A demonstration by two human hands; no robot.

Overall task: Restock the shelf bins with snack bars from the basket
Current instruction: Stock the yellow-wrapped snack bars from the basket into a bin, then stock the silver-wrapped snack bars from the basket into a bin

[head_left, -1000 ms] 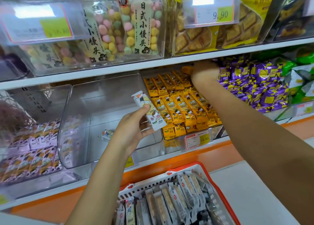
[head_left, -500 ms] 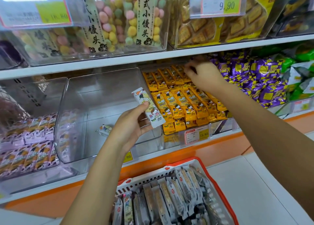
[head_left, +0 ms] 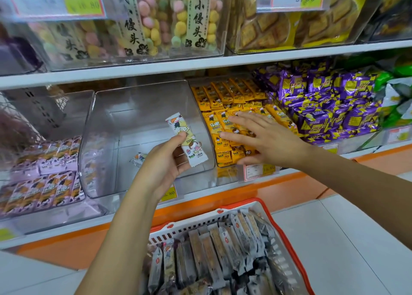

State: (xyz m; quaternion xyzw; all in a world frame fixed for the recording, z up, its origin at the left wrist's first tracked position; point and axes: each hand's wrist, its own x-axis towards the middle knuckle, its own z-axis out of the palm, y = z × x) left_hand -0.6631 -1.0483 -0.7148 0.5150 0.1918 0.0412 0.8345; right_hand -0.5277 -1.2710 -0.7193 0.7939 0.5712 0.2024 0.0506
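Right in front of the shelf, seen from the head camera, the person's left hand (head_left: 165, 161) is raised before the clear bin (head_left: 95, 138). It grasps a white snack bar (head_left: 187, 138) between thumb and curled fingers. The bar stands nearly upright, its top leaning a little to the left, cartoon print facing out, in front of the bin's open mouth. Inside that bin a single loose bar (head_left: 138, 158) lies on the floor, and the rest is bare plastic.

The right hand (head_left: 263, 141) is released: fingers straight and spread, palm down over the yellow bars (head_left: 225, 94) in the next bin to the right. It grips nothing, and whether it presses on them or only hovers just above I cannot tell. A price tag (head_left: 260, 171) hangs below that bin.

Further right sit purple packets (head_left: 323, 103), and to the far left a bin of lilac bars (head_left: 44, 176). On the shelf above are packs of pastel balls (head_left: 156, 22) and yellow biscuit packs (head_left: 278, 29).

Below the hands the basket (head_left: 287, 243), red-rimmed with white walls, stands near the orange shelf base. It is packed with grey-wrapped bars (head_left: 214, 250) standing on end.
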